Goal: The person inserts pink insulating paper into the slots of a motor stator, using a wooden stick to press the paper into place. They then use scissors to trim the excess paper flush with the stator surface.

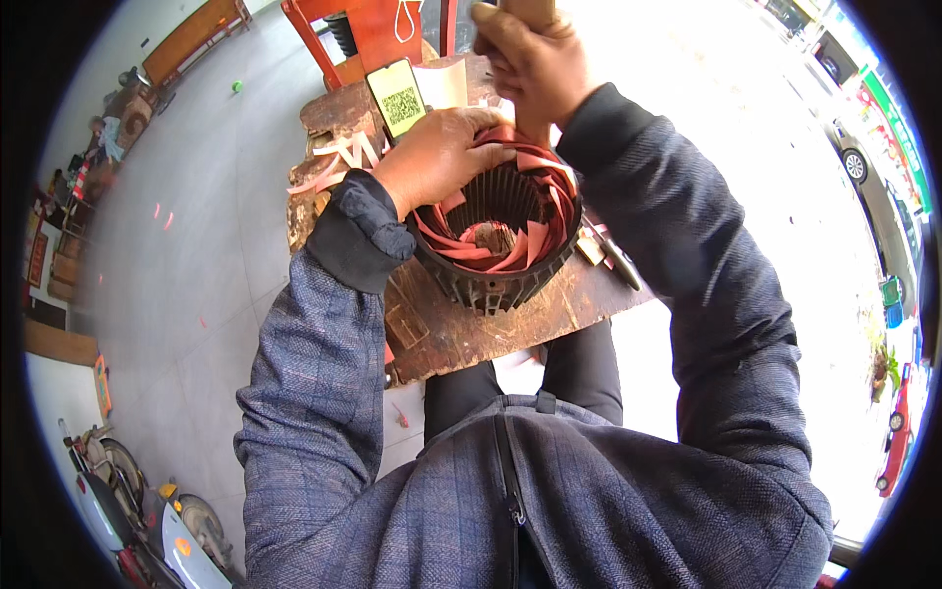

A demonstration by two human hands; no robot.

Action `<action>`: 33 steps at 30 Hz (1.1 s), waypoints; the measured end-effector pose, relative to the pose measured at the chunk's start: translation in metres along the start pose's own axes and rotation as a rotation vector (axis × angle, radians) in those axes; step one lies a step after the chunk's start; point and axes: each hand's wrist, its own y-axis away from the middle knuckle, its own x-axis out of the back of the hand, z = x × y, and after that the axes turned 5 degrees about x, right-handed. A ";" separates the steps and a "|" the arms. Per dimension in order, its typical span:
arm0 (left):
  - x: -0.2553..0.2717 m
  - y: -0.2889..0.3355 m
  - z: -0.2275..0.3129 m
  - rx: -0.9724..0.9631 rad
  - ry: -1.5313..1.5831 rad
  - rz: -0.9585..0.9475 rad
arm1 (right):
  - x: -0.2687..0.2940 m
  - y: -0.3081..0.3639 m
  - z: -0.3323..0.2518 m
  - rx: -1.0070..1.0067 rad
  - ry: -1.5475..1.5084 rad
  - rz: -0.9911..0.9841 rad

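Note:
A motor stator (481, 290) stands upright on the worn wooden table, its finned dark housing open at the top. Red insulating paper and winding (549, 187) line its upper rim, with folded ends sticking inward. At the far left of that rim my left hand (442, 157) grips the stator's edge, thumb over the red winding and fingers on the far side. My right hand (535, 59) is closed around a light wooden bar (533, 126), held upright above the far rim. The bar's lower end reaches down beside the winding; its exact contact is hidden.
A phone (396, 96) with a code on its screen stands beyond my left hand. Loose paper strips (339, 162) lie on the table's left. A dark-handled tool (620, 263) rests right of the stator. Behind is a red chair (378, 39); motorbikes (147, 510) stand lower left.

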 end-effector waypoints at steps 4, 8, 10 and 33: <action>-0.008 -0.006 -0.012 -0.104 0.006 0.100 | 0.020 -0.003 0.003 -0.092 -0.064 0.066; -0.015 -0.001 -0.013 -0.013 0.086 0.131 | -0.006 0.015 0.035 0.325 0.248 0.166; -0.011 0.000 -0.012 0.023 0.121 0.109 | -0.022 0.014 0.040 0.522 0.499 0.232; 0.007 -0.007 0.000 -0.160 -0.184 -0.065 | 0.032 0.014 -0.020 0.170 0.287 -0.196</action>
